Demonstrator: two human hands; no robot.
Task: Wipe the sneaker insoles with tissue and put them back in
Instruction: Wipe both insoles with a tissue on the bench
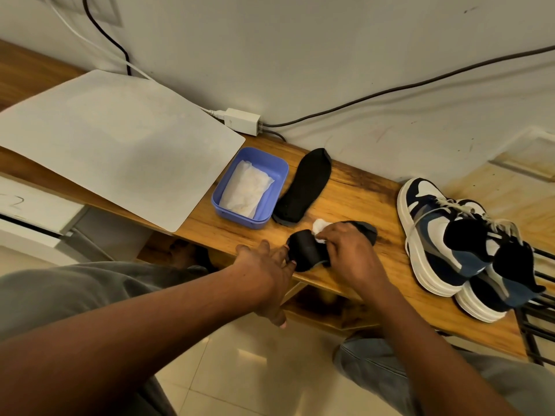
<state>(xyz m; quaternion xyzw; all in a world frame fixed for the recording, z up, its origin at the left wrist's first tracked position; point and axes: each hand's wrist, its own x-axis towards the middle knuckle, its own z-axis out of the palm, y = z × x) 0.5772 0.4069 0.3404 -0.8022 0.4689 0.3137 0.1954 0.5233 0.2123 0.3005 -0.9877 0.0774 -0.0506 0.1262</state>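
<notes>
A black insole (309, 253) lies across the front of the wooden bench (360, 187). My left hand (267, 271) presses its near end down with the fingertips. My right hand (345, 250) rests on the insole's middle, closed on a crumpled white tissue (319, 228). A second black insole (303, 187) lies flat farther back, beside a blue plastic tub (277, 175) that holds white tissue (247, 190). A pair of navy and white sneakers (450, 235) stands on the bench to the right.
A large white sheet (114, 145) covers the bench's left part. A white power adapter (241, 120) with cables sits against the wall behind. A black metal rack (537, 310) stands at the right end. Tiled floor and my grey-trousered knees are below.
</notes>
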